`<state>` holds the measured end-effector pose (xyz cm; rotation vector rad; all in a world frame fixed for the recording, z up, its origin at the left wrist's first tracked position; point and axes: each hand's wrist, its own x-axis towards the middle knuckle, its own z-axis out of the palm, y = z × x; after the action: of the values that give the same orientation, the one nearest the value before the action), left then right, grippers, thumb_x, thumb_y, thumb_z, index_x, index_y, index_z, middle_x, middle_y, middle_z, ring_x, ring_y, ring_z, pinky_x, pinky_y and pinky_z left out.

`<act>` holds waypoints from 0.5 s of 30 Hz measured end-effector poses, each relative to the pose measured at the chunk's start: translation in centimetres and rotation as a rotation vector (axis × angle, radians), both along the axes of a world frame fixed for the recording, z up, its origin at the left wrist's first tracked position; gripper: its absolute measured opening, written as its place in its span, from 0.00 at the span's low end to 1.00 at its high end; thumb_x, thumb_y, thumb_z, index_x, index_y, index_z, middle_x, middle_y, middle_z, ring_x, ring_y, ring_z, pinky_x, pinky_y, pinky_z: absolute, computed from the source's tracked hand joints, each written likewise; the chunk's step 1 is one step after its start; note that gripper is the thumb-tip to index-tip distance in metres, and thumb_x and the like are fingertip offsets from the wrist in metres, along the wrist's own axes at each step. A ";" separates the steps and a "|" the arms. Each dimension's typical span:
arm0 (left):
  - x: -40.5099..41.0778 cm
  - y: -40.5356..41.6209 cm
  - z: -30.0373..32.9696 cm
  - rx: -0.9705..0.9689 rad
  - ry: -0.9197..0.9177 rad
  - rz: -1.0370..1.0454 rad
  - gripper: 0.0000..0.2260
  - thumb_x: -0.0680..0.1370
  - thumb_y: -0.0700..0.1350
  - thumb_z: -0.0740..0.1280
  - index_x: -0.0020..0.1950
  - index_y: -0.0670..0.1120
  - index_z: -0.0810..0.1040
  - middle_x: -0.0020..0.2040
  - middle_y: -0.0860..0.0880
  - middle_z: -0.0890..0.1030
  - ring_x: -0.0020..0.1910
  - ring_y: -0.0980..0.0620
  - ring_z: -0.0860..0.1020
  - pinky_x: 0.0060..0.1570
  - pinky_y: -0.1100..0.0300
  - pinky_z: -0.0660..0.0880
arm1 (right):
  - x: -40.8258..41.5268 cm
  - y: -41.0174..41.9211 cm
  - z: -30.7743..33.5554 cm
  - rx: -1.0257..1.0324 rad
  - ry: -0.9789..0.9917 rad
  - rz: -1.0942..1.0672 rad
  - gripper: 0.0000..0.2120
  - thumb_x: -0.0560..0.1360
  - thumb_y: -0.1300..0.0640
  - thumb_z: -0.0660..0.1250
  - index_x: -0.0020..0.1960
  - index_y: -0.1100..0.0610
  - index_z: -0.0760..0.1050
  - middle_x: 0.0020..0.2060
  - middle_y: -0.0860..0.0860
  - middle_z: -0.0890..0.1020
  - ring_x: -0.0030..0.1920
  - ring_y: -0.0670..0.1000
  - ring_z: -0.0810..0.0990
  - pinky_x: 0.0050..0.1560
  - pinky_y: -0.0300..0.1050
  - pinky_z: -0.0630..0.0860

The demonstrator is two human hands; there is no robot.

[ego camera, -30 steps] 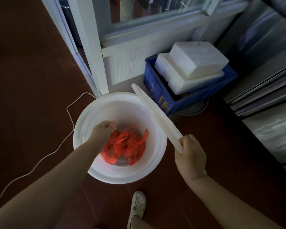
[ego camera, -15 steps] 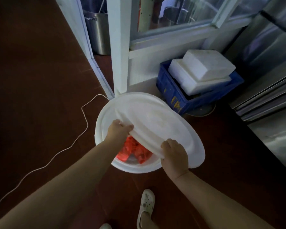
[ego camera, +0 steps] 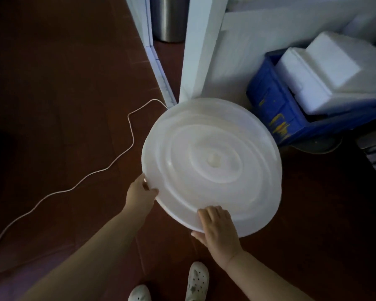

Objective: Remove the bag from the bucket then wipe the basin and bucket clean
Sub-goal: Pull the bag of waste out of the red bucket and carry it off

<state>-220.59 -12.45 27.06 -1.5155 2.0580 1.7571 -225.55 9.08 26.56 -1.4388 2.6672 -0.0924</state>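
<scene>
A white round basin [ego camera: 213,161], its ringed side facing up, lies flat across the top of the bucket. It hides the bucket and the red bag inside. My left hand [ego camera: 140,195] grips the basin's rim at the near left. My right hand [ego camera: 218,230] grips the rim at the near edge, fingers on top and thumb underneath.
A blue crate [ego camera: 271,109] holding white foam boxes [ego camera: 326,70] stands right behind the basin. A white door post [ego camera: 200,46] rises just beyond it, with a steel pot [ego camera: 168,18] farther back. A white cord [ego camera: 109,168] snakes over the dark red floor at left. My shoes [ego camera: 197,281] are below.
The basin went from being held on edge in my right hand to lying flat over the bucket. My left hand left the red bag and took the rim. The bag is now covered.
</scene>
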 end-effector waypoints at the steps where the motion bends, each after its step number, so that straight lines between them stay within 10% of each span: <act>1: 0.1 -0.1 -1.2 -0.030 0.003 -0.014 0.19 0.72 0.32 0.65 0.62 0.45 0.75 0.50 0.43 0.80 0.48 0.41 0.79 0.46 0.52 0.77 | 0.0 0.0 -1.3 0.012 -0.006 0.018 0.24 0.60 0.40 0.77 0.47 0.54 0.75 0.39 0.48 0.75 0.38 0.48 0.75 0.40 0.42 0.77; 15: -1.6 2.2 -8.8 -0.194 -0.090 -0.037 0.31 0.73 0.35 0.67 0.74 0.48 0.62 0.54 0.49 0.68 0.49 0.54 0.72 0.49 0.61 0.69 | -1.7 1.7 -8.7 0.011 -0.048 0.026 0.27 0.64 0.45 0.75 0.57 0.56 0.76 0.46 0.50 0.78 0.45 0.50 0.78 0.48 0.44 0.78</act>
<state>-222.17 -10.22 18.25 -1.5602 2.2509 1.4855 -227.25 10.81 17.83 -1.4486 2.6065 -0.1082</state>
